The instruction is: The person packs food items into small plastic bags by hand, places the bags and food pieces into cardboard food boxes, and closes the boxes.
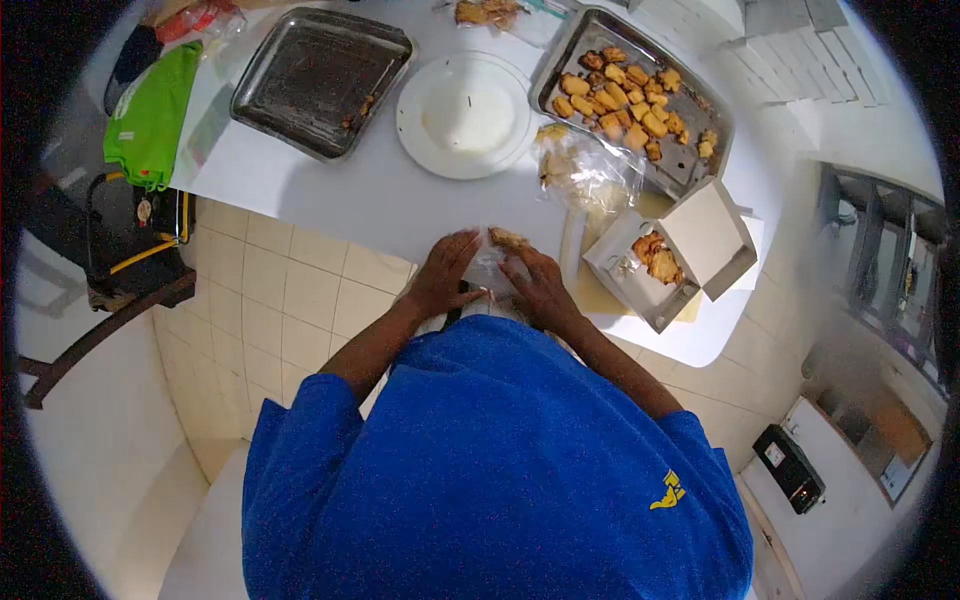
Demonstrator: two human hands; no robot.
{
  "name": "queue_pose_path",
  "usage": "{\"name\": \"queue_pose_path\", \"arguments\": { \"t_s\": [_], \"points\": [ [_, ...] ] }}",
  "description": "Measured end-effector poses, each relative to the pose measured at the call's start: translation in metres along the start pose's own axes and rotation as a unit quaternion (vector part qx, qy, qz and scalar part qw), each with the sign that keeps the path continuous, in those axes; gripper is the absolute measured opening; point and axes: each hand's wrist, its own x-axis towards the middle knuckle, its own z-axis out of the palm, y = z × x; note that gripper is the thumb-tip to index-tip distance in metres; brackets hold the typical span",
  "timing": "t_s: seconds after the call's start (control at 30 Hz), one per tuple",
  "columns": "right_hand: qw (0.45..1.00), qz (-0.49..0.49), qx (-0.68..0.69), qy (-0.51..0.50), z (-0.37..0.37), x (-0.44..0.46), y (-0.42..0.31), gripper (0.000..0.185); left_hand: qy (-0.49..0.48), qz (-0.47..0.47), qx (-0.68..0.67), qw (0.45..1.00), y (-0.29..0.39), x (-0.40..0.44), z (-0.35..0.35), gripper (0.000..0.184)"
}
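At the near edge of the table, my left hand [446,272] and my right hand [541,284] face each other with a small clear plastic bag [486,266] held between them. A browned piece of food [508,238] shows at the far end of the bag, by my right fingertips. My left fingers lie along the bag's left side. To the right of my right hand stands an opened cardboard box [630,290], its lid tipped back, with browned food pieces [658,259] inside.
A metal tray [722,118] of golden baked pieces stands at the back right, with crumpled clear plastic bags [590,172] before it. Further left are a white plate [425,150] and a dark baking tray [310,80]. Stacked white boxes [810,50] stand far right.
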Motion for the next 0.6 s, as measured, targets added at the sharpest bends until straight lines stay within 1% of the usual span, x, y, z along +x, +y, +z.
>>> {"name": "queue_pose_path", "arguments": {
  "t_s": [0.1, 0.2, 0.3, 0.4, 0.5, 0.6],
  "points": [
    [0.994, -0.043, -0.099, 0.013, 0.008, -0.015, 0.018, 0.045, -0.073, 0.016, 0.009, 0.997, -0.01, -0.016, 0.001, 0.064],
    [0.996, 0.028, -0.069, -0.039, 0.02, -0.016, 0.022, 0.038, -0.087, 0.06, 0.066, 0.992, -0.01, -0.005, 0.004, 0.047],
    [0.992, 0.022, -0.121, -0.011, 0.024, -0.012, 0.024, 0.033, -0.082, 0.071, 0.055, 0.993, -0.011, 0.0, 0.003, 0.035],
    [0.987, 0.032, -0.152, -0.035, 0.021, -0.007, 0.02, 0.031, -0.078, 0.094, 0.063, 0.991, -0.017, 0.003, 0.002, 0.031],
    [0.985, 0.117, -0.121, -0.046, 0.016, -0.002, 0.007, 0.031, -0.096, 0.121, 0.092, 0.984, -0.02, 0.014, -0.004, 0.023],
    [0.984, 0.062, -0.166, 0.025, 0.025, -0.01, 0.012, 0.033, -0.147, 0.065, 0.092, 0.983, -0.014, 0.032, -0.002, 0.013]
  ]
}}
